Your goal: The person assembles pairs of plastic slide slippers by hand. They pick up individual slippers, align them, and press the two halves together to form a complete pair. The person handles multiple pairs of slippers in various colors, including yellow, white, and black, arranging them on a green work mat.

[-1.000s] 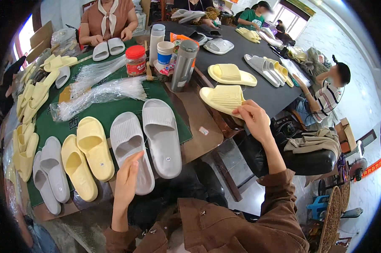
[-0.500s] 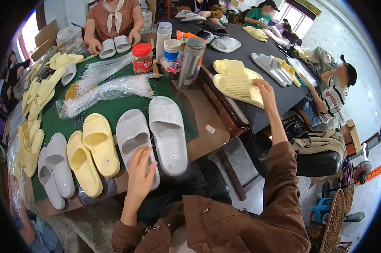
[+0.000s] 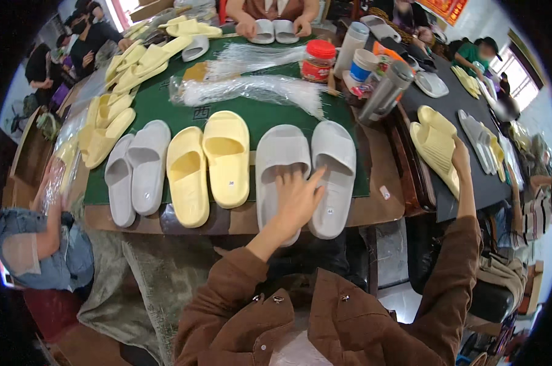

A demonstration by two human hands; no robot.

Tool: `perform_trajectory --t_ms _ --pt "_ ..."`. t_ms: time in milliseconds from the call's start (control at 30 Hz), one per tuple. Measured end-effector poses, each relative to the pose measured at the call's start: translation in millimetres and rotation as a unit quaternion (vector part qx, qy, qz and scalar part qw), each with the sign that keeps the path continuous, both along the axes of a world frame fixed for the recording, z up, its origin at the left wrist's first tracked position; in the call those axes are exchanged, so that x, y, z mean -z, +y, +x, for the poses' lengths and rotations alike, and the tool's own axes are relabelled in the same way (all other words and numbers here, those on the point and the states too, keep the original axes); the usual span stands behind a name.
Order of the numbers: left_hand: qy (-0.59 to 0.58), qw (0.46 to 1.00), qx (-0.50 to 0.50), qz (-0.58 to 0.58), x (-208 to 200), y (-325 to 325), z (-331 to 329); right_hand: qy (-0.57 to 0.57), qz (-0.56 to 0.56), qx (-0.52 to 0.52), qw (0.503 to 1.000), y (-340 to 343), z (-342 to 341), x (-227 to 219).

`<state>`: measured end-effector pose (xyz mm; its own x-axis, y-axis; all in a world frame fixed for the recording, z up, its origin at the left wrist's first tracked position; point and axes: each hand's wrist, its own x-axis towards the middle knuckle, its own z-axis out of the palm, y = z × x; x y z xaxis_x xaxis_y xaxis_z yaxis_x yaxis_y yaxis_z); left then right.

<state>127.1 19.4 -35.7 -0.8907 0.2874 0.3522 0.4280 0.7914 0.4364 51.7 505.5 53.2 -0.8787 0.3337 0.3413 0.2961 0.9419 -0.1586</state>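
A pair of large grey slide slippers (image 3: 333, 204) lies on the near edge of the table, heels toward me. My left hand (image 3: 297, 201) is over the left grey slipper (image 3: 274, 152), fingers spread, their tips at the opening under its strap; one finger stretches toward the right slipper. My right hand (image 3: 462, 161) reaches out to the dark table on the right. Its fingers close on the side of a ribbed yellow slipper (image 3: 436, 152), partly hiding it. Another yellow slipper (image 3: 437, 119) lies against that one, just beyond it.
Left of the grey pair lie yellow slippers (image 3: 227, 174) and smaller grey slippers (image 3: 147, 189). Bundles of clear plastic strips (image 3: 257, 91), a red-lidded jar (image 3: 318, 61), a paper cup (image 3: 362, 64) and a steel flask (image 3: 389, 91) stand or lie farther back. Across the table, a person holds grey slippers (image 3: 274, 32).
The view has swung left. My left hand has moved from the left grey slipper's side to its strap opening. My right hand stays at the yellow pair.
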Motion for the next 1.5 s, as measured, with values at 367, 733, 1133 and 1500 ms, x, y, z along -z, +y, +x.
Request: perform_trajectory --t_ms 367,733,1133,1500 --pt "0.095 0.995 0.010 0.014 4.8 24.9 -3.1 0.043 -0.196 -0.087 0.976 -52.1 77.3 4.7" --pt "0.110 0.992 -0.037 0.046 -21.6 5.8 -8.5 0.053 -0.194 -0.100 0.975 -44.2 75.8 11.2" --pt "0.107 0.991 -0.074 -0.019 7.5 -62.4 -18.0 0.038 -0.166 -0.106 0.980 -36.9 72.1 12.6" --pt "0.116 0.990 -0.080 0.024 -9.1 -111.1 -0.5 0.048 -0.172 -0.101 0.979 -43.6 74.6 12.1"
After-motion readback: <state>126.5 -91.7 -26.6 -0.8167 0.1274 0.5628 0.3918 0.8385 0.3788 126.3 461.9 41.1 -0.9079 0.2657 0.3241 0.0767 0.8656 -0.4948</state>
